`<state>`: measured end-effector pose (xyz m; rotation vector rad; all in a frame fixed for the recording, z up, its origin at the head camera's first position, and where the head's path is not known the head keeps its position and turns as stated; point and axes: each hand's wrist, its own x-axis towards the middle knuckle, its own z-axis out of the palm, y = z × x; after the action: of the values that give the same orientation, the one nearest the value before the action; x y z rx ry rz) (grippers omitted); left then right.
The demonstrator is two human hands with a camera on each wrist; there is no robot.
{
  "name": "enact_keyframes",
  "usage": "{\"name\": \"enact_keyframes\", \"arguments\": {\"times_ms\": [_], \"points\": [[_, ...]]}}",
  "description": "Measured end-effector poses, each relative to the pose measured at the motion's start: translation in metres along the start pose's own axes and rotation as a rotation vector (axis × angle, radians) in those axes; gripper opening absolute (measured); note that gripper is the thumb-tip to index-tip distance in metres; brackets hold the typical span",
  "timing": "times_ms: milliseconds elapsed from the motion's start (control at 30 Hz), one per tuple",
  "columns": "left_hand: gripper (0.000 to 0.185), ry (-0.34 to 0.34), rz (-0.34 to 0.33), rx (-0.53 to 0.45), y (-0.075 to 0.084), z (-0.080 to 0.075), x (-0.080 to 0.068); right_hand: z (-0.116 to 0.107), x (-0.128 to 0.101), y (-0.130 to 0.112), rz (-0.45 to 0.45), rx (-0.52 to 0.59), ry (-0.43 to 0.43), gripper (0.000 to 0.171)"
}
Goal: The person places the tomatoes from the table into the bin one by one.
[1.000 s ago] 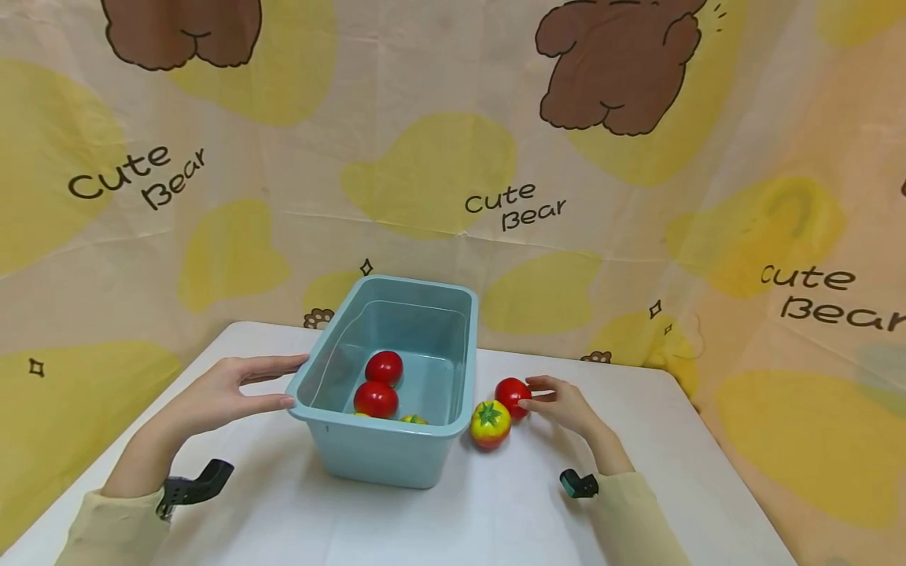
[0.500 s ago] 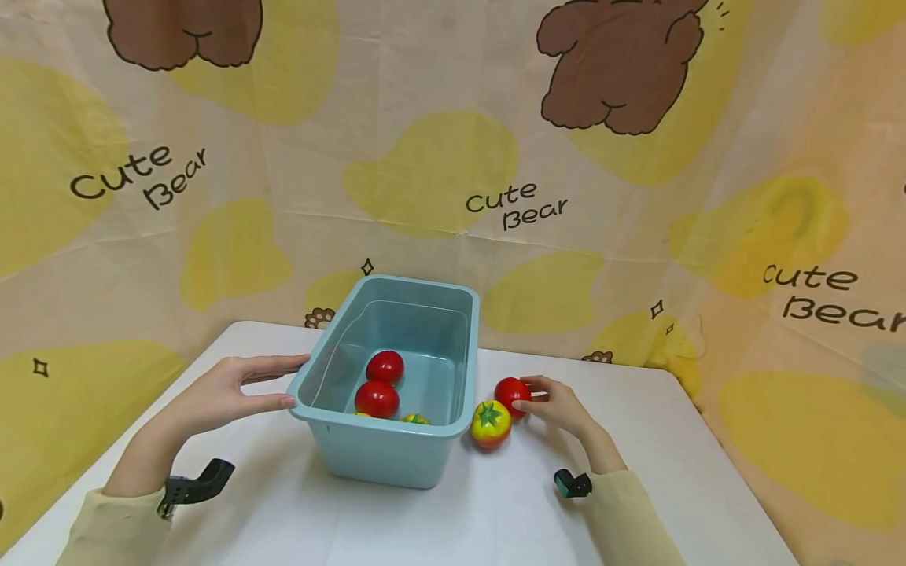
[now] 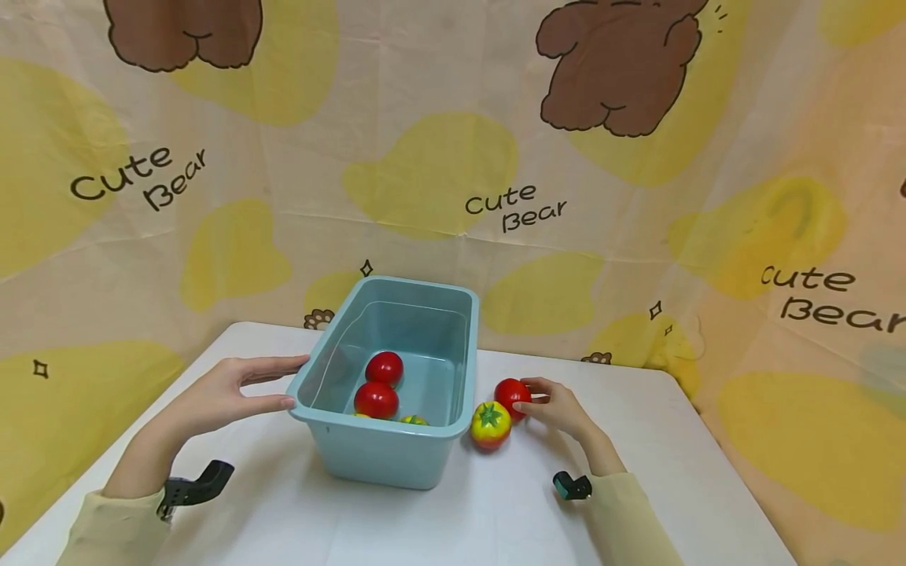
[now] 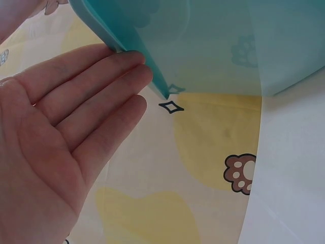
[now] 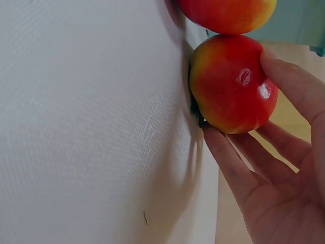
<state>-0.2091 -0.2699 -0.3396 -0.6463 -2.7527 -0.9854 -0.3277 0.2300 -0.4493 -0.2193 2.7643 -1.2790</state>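
My left hand (image 3: 219, 393) touches the left rim of a light blue plastic bin (image 3: 382, 452), its fingers nearly straight. In the left wrist view the fingers (image 4: 96, 86) lie along that rim. To the right of the bin, my right hand (image 3: 564, 405) holds a red tomato (image 3: 511, 395) on the table between thumb and fingers. The right wrist view shows the thumb on one side of this glossy tomato (image 5: 236, 86) and fingertips on the other. A yellow-and-red tomato (image 3: 490, 427) with a green star-shaped top touches it, close to the bin wall.
Inside the bin are a far red tomato (image 3: 384, 368), a nearer red tomato (image 3: 377, 400) and yellow-green tops (image 3: 414, 420) partly hidden by the front wall. A white table (image 3: 566, 503) bears everything. Behind it hangs a cloth (image 3: 425, 157) printed with bears.
My right hand has shifted slightly left, and its thumb now reaches further over the red tomato. The left hand and bin have stayed put.
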Motion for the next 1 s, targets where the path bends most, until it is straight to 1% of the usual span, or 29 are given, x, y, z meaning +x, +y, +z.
{"name": "enact_keyframes", "arguments": {"times_ms": [233,433,733,900,1000], "points": [[0.056,0.007,0.005,-0.003,-0.001,0.001,0.000,-0.001,-0.002,-0.001,-0.006,0.009,0.002,0.055],[0.056,0.007,0.005,0.019,0.000,0.000,0.000,-0.004,-0.005,0.000,0.000,0.011,0.006,0.054],[0.055,0.003,0.006,0.018,-0.001,0.001,0.001,-0.009,-0.006,0.003,0.002,0.013,0.008,0.057],[0.055,-0.001,0.010,-0.007,-0.001,0.001,0.001,-0.015,-0.007,0.005,-0.014,0.002,0.015,0.058],[0.055,0.000,0.010,-0.007,-0.001,0.000,0.001,-0.019,-0.007,0.005,-0.044,-0.007,0.021,0.058]]}}
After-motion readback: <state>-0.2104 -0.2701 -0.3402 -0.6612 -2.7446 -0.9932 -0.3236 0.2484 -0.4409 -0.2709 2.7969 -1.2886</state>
